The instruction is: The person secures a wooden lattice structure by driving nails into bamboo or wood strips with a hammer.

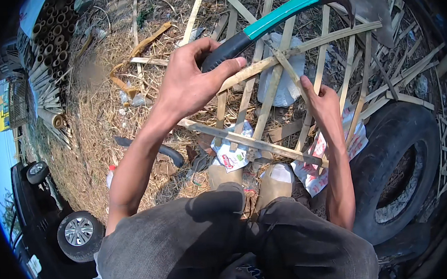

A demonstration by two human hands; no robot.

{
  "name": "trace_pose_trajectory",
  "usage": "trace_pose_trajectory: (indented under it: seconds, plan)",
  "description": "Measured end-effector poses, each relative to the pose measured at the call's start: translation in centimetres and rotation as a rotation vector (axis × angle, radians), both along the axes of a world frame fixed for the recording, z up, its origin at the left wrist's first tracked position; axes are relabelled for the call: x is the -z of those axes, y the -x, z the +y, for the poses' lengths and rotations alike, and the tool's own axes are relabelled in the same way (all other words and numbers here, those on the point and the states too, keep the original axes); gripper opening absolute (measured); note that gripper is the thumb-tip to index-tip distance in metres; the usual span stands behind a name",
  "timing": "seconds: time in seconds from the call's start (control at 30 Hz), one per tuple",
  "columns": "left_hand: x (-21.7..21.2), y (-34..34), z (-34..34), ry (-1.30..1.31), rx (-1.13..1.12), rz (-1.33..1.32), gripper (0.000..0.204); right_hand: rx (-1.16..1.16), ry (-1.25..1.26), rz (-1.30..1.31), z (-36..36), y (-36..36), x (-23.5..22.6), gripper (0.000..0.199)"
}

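My left hand (pixel 191 79) is closed round the black grip of a claw hammer (pixel 282 15), whose handle is teal farther up and whose dark curved head lies at the upper right. The left thumb presses along a bamboo strip (pixel 340 35) of a lattice. With its fingers closed, my right hand (pixel 324 104) grips a slanting bamboo slat (pixel 290 71) that crosses that strip. The crossed slats spread over the ground in front of me, and a nearer crosspiece (pixel 249 142) runs just beyond my feet.
A black tyre (pixel 362 197) lies to my right, beside more lattice. Near my feet are a dark curved handle (pixel 171 154) and printed wrappers (pixel 234 151). Bamboo poles (pixel 47 69) are stacked at the far left, with a black car (pixel 37 225) nearer. Dry straw covers the ground (pixel 95 122).
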State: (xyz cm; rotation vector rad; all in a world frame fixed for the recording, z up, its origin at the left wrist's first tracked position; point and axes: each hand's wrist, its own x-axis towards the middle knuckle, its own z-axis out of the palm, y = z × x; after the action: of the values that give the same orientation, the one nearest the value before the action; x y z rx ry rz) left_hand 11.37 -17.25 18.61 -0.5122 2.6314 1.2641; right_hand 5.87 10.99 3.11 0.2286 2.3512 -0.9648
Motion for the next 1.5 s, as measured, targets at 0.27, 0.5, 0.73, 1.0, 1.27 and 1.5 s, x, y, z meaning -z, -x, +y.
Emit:
trace_pose_trajectory:
  seconds: [0.27, 0.5, 0.73, 1.0, 1.27, 1.5]
  plan:
    - [0.6, -0.1, -4.0, -0.130, -0.279, 0.218, 0.034, 0.007, -0.096, 0.108, 0.7, 2.7, -4.9, 0.073]
    - [0.0, -2.6, -1.9, -0.375, -0.383, 0.137, 0.033, 0.022, 0.001, 0.127, 1.8, 1.2, -3.6, 0.070]
    - [1.6, -4.2, -1.5, -0.291, -0.304, 0.028, 0.029, 0.048, 0.072, 0.100, 1.0, -0.5, -1.4, 0.068]
    - [3.0, -4.9, -0.6, -0.388, -0.293, 0.022, 0.026, 0.014, 0.035, 0.130, -0.1, 0.8, -3.4, 0.071]
    - [2.2, -5.5, -3.1, -0.309, -0.388, 0.046, 0.032, -0.055, 0.093, 0.159, -1.6, 3.7, -2.8, 0.074]
    - [1.0, -5.9, -6.5, -0.340, -0.493, 0.109, 0.027, 0.028, 0.042, 0.019, -2.7, 3.6, -1.3, 0.074]
